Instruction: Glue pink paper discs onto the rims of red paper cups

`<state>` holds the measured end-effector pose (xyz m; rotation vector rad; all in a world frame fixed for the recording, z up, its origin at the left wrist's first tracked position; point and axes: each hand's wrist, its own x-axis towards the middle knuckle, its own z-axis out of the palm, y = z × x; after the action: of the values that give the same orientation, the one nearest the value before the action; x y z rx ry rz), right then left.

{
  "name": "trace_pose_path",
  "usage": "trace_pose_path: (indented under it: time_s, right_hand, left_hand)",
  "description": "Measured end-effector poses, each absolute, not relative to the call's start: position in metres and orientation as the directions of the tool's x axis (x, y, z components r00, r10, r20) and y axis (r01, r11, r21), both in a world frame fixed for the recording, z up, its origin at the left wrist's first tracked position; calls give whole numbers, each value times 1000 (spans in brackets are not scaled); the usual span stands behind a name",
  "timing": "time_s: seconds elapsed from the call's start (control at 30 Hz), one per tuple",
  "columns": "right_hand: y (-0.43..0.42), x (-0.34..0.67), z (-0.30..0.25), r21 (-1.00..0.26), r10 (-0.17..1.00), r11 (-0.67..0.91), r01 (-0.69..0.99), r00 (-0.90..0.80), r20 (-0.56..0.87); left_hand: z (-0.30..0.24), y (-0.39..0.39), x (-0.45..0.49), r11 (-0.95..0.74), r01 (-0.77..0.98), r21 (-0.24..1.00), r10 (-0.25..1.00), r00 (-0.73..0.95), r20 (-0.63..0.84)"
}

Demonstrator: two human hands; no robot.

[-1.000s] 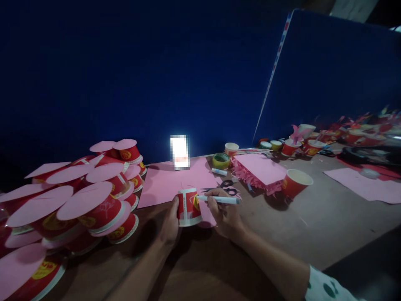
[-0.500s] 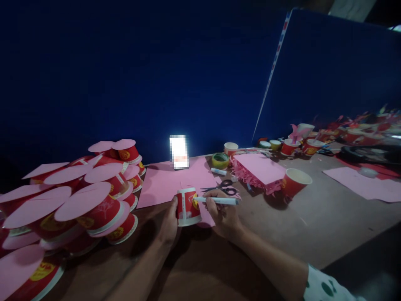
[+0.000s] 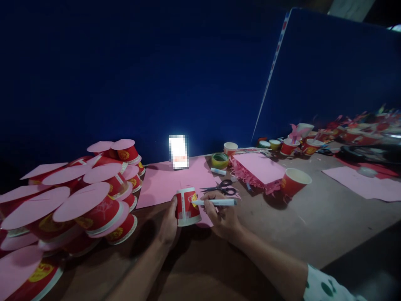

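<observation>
My left hand (image 3: 170, 219) is closed around the left side of a red paper cup (image 3: 184, 211), which is upside down with its white rim at the bottom. A marker pen (image 3: 219, 202) with a pale barrel is pinched in my right hand (image 3: 223, 217), its tip at the cup's side beside the yellow emblem. Light lines show on the red there. Just behind my right hand lie black scissors (image 3: 222, 188). Pink paper (image 3: 169, 177) is spread behind the cup, and a pen cap (image 3: 218, 171) rests near its right edge.
Stacked red cups with pink paper discs (image 3: 83, 200) crowd the left. Behind stands a bright, blurred-out screen (image 3: 178, 151). To the right are a tape roll (image 3: 219, 160), a pink fringed paper stack (image 3: 260, 167), a tilted cup (image 3: 293, 184) and more craft items. A blue wall (image 3: 156, 75) closes the back.
The marker's tip has shifted slightly left and down along the cup's side. My left hand and the cup stay nearly in place.
</observation>
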<state>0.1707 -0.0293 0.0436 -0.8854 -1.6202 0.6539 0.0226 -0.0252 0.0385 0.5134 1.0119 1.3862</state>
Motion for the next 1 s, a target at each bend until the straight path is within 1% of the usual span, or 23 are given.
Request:
trace_pose_path:
  time_s: [0.07, 0.13, 0.23, 0.33, 0.43, 0.53, 0.6, 0.7, 0.8, 1.0]
  right_hand:
    - [-29, 172, 44, -798, 828, 559, 225, -107, 550]
    - [-28, 173, 44, -805, 840, 540, 248, -94, 534]
    - [-28, 174, 41, -823, 852, 514, 244, -33, 522]
    - [-29, 173, 37, -829, 844, 521, 201, 27, 536]
    - [-31, 173, 38, -797, 812, 562, 220, 35, 583]
    - [-33, 173, 42, -732, 764, 622, 278, -11, 645]
    - [-34, 172, 45, -690, 734, 655, 307, -44, 677]
    - [-34, 171, 46, -642, 699, 692, 330, -86, 710]
    - [-33, 171, 44, -602, 669, 719, 347, -115, 734]
    - [-32, 170, 44, -557, 629, 757, 343, -151, 763]
  left_hand:
    - [40, -25, 23, 160, -555, 816, 948, -144, -284]
    - [39, -25, 24, 175, -563, 808, 947, -128, -294]
    - [36, -24, 24, 194, -571, 797, 950, -94, -298]
    - [32, -23, 23, 195, -594, 780, 968, -12, -252]
    - [29, -22, 23, 169, -619, 767, 984, 55, -172]
    - [29, -22, 22, 131, -599, 790, 989, 19, -150]
    - [30, -22, 23, 145, -573, 807, 983, -10, -184]
    - [34, -23, 24, 210, -557, 803, 967, 0, -253]
    - [35, -23, 26, 239, -554, 798, 958, 2, -285]
    - [28, -23, 21, 113, -456, 883, 982, -83, -169]
